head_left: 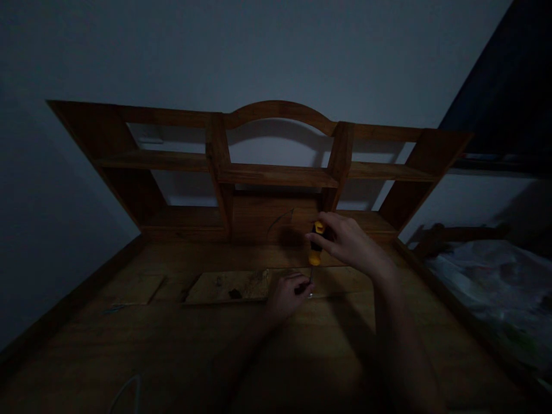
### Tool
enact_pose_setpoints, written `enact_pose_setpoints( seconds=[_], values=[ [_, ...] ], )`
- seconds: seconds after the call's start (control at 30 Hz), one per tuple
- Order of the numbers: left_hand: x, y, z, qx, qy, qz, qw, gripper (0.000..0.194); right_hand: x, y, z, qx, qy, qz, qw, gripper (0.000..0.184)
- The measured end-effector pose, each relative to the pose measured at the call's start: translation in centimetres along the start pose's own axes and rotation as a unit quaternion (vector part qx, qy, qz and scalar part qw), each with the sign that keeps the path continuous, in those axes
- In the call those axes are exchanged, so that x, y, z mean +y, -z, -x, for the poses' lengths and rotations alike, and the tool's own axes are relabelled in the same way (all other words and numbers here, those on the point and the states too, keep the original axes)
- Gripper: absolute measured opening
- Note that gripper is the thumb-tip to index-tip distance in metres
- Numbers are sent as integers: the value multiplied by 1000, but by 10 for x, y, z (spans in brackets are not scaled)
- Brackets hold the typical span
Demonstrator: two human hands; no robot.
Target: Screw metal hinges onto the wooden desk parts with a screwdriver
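Note:
My right hand [345, 240] is closed round the yellow and black handle of a screwdriver [316, 248], held upright with its thin shaft pointing down. The tip meets a small shiny screw [310, 295] on the wooden desktop [215, 345]. My left hand [287, 294] rests on the desk beside the tip, fingers curled and pinched near the shaft and screw. Right behind both hands lies a flat wooden board [228, 286].
A wooden hutch [276, 172] with shelves and an arched top stands at the back of the desk against a pale wall. A smaller flat board [135, 289] lies at the left. A thin cable [125, 391] shows near the front edge. Crumpled pale sheeting [495, 293] lies at the right.

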State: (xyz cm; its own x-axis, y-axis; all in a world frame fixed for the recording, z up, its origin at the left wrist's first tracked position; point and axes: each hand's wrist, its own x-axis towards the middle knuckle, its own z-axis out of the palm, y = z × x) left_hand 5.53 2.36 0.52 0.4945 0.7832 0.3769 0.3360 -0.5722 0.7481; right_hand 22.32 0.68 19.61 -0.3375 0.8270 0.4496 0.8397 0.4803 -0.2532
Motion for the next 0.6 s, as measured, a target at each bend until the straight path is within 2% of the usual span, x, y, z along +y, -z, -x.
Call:
enact_pose_setpoints(
  seconds=[0.2, 0.37, 0.43, 0.6],
  values=[
    [-2, -2, 0, -1, -3, 1, 1000, 21, -1, -2, 1, 15, -36, 69, 997, 31],
    [-1, -1, 0, -4, 3, 2, 1000, 21, 1, 4, 3, -49, -29, -30, 998, 20],
    [0, 0, 0, -3, -1, 6, 1000, 20, 1, 6, 4, -72, -32, -61, 995, 23],
    [0, 0, 0, -12, 0, 10, 1000, 22, 2, 7, 5, -70, -41, -58, 995, 31]
  ],
)
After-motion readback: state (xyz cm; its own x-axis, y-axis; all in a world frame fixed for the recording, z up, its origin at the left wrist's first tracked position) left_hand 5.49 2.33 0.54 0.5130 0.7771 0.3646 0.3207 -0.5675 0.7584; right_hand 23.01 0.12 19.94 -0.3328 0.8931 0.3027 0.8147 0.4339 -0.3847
